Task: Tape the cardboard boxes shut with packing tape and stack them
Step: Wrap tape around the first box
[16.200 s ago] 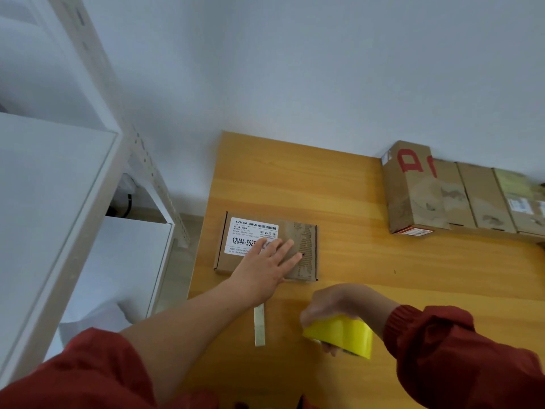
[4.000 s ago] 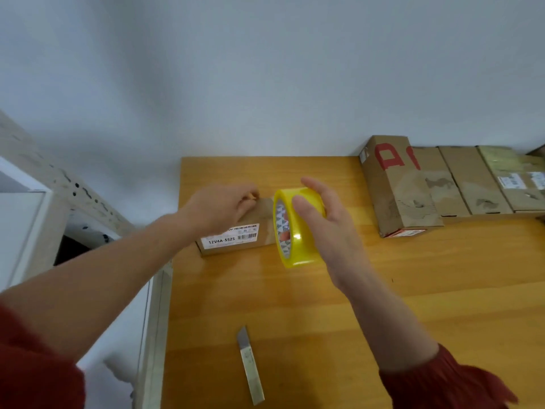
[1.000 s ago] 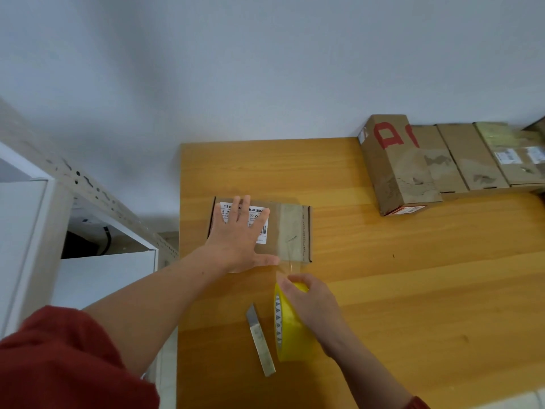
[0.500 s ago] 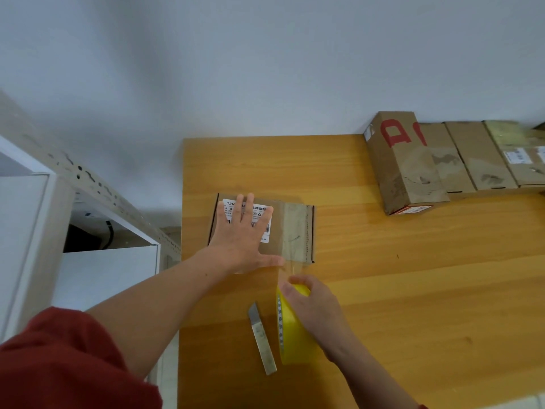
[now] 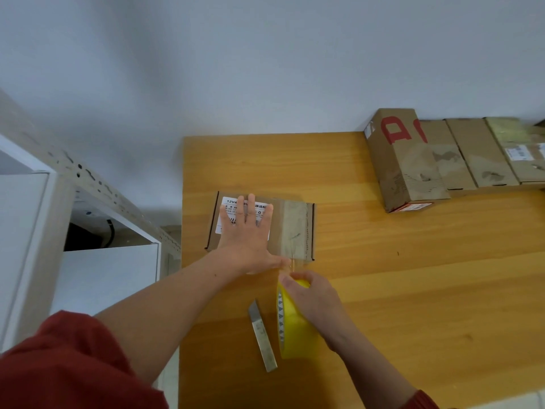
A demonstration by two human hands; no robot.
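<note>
Well, your yellow wooden table (image 5: 383, 305) carries a row of brown cardboard boxes (image 5: 460, 157) at its far right, four by my count. One flat brown cardboard box (image 5: 292, 228) lies near the left edge; it looks light, stiff and apt to slide, so pin it as now, left hand (image 5: 247, 234) spread flat on its label. Your right hand (image 5: 309, 293) curls round the one yellow roll of packing tape (image 5: 290, 335), on edge just before the box; its film will likely cling. One grey metal cutter (image 5: 262, 338) lies beside it.
</note>
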